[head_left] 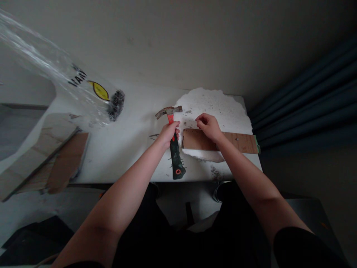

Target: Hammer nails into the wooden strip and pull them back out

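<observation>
My left hand (168, 134) is closed around the upper handle of a claw hammer (175, 158), whose rusty head points away from me. The black and red handle extends toward the table's front edge, and several thin nails (182, 162) show around its lower end. More nails (154, 137) lie just left of my left hand. Over a brown wooden board (242, 143), my right hand (209, 127) has its fingers curled together in a pinch; anything between them is too small to make out. Under the board is a ragged-edged white slab (223, 106).
The white table (136, 141) meets a wall at the back. At left are a clear plastic bag (83, 89) with a dark bundle in its end, and broken wooden boards (67, 160). Dark debris (216, 174) lies near the front edge. Blue curtains (306, 100) hang at right.
</observation>
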`<state>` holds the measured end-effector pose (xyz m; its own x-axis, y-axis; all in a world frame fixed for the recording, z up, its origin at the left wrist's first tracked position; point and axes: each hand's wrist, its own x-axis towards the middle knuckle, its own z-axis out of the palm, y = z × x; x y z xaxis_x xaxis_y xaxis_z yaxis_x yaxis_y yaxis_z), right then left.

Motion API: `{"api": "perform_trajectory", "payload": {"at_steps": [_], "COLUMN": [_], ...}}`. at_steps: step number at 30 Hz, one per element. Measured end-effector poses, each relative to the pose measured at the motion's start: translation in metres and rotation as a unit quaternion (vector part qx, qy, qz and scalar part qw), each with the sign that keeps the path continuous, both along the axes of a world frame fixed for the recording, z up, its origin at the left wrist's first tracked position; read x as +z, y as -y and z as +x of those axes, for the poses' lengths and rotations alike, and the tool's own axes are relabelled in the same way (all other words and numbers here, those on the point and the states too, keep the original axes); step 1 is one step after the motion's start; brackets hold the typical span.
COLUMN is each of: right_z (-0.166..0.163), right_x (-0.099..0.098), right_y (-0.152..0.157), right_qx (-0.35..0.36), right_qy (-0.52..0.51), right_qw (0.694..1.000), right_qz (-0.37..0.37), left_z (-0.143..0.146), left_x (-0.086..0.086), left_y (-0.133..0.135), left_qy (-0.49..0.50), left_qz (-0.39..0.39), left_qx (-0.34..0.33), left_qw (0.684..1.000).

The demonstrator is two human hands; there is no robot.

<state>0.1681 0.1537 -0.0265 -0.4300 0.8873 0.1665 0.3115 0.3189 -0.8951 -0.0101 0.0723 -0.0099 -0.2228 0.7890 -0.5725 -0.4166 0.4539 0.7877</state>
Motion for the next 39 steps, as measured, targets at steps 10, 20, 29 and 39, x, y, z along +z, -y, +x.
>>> {"api": "perform_trajectory", "payload": {"at_steps": [10,20,29,39], "right_z": [0.022,0.027,0.029,0.009], "right_x": [0.021,0.015,0.017,0.007], "right_y": [-0.014,-0.005,-0.009,0.002], "right_qx": [-0.027,0.101,0.065,0.113], "right_qy": [0.102,0.314,0.233,0.224], "right_qw": [0.990,0.927,0.952,0.944], "right_qz": [0.096,0.180,0.186,0.217], "left_z": [-0.001,-0.001,-0.001,0.000], "left_x": [-0.002,-0.002,-0.001,0.001], "left_y": [-0.001,-0.001,-0.001,0.001], "left_qy": [-0.011,-0.017,-0.015,-0.009], "left_qz": [-0.005,-0.002,-0.002,-0.001], "left_qx": [-0.001,-0.002,0.000,0.005], "left_qw": [1.000,1.000,1.000,1.000]}}
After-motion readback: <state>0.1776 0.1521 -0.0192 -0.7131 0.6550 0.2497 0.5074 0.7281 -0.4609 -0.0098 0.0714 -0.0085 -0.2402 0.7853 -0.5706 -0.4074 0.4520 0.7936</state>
